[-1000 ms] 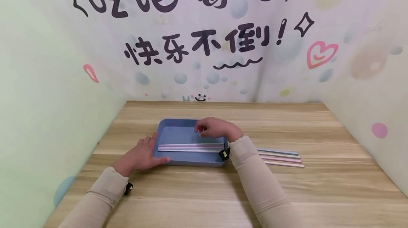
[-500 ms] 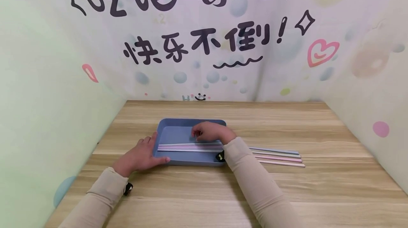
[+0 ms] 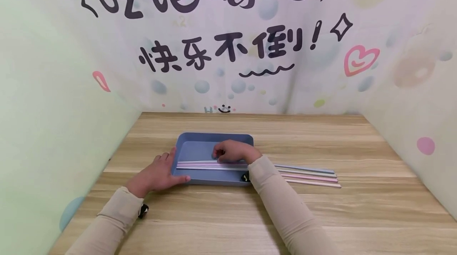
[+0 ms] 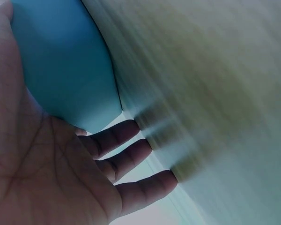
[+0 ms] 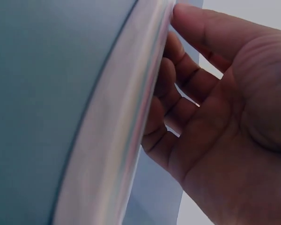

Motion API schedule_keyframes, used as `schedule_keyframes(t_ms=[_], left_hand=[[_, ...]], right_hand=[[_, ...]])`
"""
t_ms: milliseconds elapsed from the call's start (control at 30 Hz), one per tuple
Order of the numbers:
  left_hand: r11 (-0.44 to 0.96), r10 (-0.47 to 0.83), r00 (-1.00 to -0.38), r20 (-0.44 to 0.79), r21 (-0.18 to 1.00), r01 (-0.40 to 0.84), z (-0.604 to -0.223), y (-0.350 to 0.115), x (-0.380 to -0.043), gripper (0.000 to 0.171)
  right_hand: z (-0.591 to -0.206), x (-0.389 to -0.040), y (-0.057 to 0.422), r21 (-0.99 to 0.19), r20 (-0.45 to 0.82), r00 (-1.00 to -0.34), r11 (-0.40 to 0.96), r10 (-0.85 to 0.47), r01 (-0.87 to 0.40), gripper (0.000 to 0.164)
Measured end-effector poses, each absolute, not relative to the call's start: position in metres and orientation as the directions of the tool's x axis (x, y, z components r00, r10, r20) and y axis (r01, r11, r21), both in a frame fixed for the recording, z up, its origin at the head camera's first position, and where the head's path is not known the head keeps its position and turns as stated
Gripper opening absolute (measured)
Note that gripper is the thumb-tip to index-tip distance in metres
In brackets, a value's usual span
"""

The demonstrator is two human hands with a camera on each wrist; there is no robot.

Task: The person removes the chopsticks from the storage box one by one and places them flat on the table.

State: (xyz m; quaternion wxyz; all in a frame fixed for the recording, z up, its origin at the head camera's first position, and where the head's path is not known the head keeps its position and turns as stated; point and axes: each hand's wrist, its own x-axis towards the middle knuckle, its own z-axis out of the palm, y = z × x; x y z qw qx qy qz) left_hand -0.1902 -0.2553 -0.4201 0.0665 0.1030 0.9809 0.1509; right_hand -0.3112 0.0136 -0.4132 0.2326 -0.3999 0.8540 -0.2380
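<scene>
A shallow blue tray (image 3: pixel 200 150) sits on the wooden table, with several thin pastel chopsticks (image 3: pixel 196 165) lying lengthwise in it. Straight fingers of my left hand (image 3: pixel 158 173) rest along the tray's left end, the thumb at its front rim. In the left wrist view those fingers (image 4: pixel 145 190) reach the tabletop beside the blue tray wall (image 4: pixel 70 61). Over the tray, my right hand (image 3: pixel 233 151) bends its fingers down to the chopsticks. The right wrist view has thumb and fingertips right at the bundle (image 5: pixel 136 93); I cannot tell whether they pinch any.
More chopsticks in blue, green, pink and cream (image 3: pixel 314 177) lie on the table (image 3: pixel 357 215) to the right of the tray, partly behind the right sleeve (image 3: pixel 282 203). A printed cloth (image 3: pixel 221 48) hangs at the back, and pale walls close both sides.
My right hand has come down and slightly left, from above the tray's back half to the chopsticks in it. My left hand has stayed at the tray's left end.
</scene>
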Motion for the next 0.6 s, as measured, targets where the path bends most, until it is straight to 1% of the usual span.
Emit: schedule_keyframes(t_ms=[600], left_hand=[[0.934, 0.229, -0.968, -0.098, 0.303, 0.19, -0.4217, -0.255, -0.192, 0.125]], right_hand=[[-0.4211, -0.3134, 0.0145, -0.592, -0.208, -0.594, 0.584, -0.777, -0.556, 0.015]])
